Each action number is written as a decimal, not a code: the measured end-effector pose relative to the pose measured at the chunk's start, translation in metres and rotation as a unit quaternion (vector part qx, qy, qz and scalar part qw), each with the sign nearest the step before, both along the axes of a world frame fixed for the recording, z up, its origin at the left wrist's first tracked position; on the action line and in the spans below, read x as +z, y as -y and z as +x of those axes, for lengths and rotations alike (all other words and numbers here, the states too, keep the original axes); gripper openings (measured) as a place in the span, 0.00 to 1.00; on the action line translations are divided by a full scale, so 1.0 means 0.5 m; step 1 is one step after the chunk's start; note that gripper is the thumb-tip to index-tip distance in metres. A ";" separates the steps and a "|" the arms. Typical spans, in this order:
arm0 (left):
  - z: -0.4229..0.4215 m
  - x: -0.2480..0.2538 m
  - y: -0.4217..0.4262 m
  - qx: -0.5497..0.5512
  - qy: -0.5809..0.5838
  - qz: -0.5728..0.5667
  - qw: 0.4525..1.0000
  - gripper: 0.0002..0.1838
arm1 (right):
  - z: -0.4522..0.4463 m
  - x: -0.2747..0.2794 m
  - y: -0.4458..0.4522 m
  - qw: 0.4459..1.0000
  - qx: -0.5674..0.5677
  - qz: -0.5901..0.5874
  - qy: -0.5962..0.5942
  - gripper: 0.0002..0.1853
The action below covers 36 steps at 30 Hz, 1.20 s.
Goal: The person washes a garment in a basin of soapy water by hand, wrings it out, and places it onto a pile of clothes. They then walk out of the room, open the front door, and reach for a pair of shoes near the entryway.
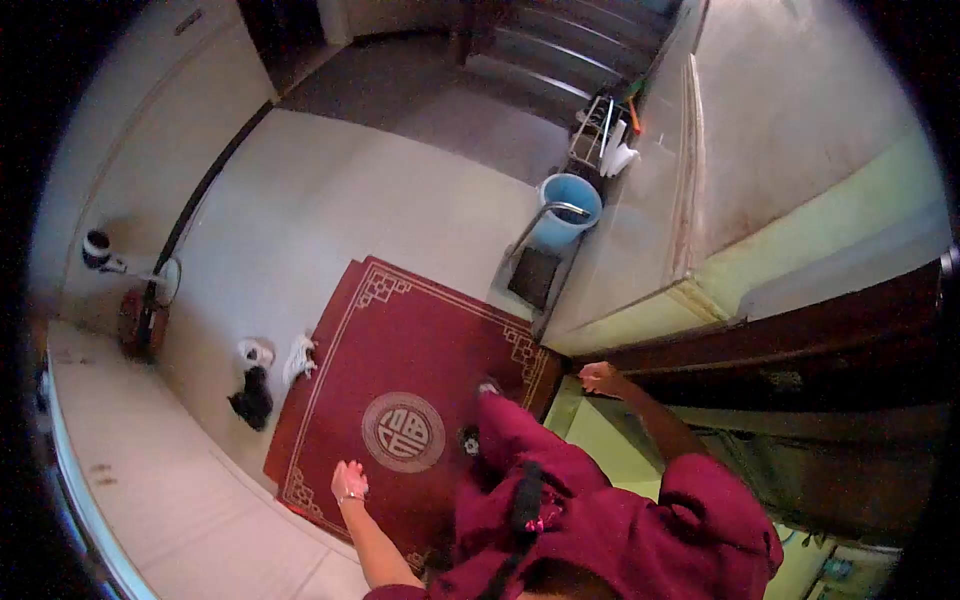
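My left hand [350, 481] hangs over the near left edge of a red mat [345, 400] that has gold corner patterns and a round emblem. Its fingers are loosely spread, nothing shows in them, and a thin bracelet is on the wrist. On the right, my right hand [598, 378] is held out with curled fingers, close to a doorway edge and a dark door [780, 350]. No object shows in it; whether it touches the door edge cannot be made out. My legs, in maroon trousers [525, 440], stand over the mat.
Dark and white small shapes [254, 398] lie left of the mat. A blue bucket [568, 205] and a rack [593, 135] stand along the right wall. Stairs [570, 50] rise at the back. A pale cabinet [190, 480] lines the left.
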<state>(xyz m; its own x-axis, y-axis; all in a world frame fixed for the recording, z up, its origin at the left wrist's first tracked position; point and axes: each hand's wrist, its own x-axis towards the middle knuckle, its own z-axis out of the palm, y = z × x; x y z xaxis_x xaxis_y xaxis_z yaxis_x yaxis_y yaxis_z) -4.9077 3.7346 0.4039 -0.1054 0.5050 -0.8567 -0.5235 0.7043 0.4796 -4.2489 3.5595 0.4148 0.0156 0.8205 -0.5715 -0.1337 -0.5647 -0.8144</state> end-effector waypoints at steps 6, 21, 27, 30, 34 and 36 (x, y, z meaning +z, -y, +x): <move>-0.075 -0.065 -0.081 0.051 0.010 -0.078 0.996 0.19 | -0.012 -0.009 -0.251 0.963 0.192 -0.017 0.187 0.09; 0.036 -0.049 -0.553 0.101 0.012 -0.058 0.993 0.27 | -0.108 0.092 -1.069 0.839 0.276 0.124 0.453 0.15; -0.005 -0.035 -0.636 0.192 0.069 -0.041 0.978 0.23 | -0.263 0.029 -1.241 0.857 0.341 0.056 0.383 0.12; -0.060 -0.029 -0.674 0.226 0.071 -0.052 0.970 0.20 | -0.357 0.020 -1.289 0.882 0.338 0.098 0.315 0.11; -0.145 -0.099 -0.701 0.347 0.130 -0.059 0.927 0.17 | -0.520 0.039 -1.374 0.857 0.400 0.071 0.316 0.07; -0.185 -0.136 -0.712 0.356 0.139 -0.061 0.922 0.16 | -0.597 0.028 -1.428 0.848 0.425 0.094 0.303 0.08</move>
<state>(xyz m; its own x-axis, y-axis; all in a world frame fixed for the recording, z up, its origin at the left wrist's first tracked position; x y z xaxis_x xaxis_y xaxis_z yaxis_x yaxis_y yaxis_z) -5.0002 4.0909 0.3357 -0.1419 0.2906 -0.9463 -0.9646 0.1740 0.1981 -4.5473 4.2734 0.4288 -0.3820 0.7583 -0.5283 0.7318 -0.1010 -0.6740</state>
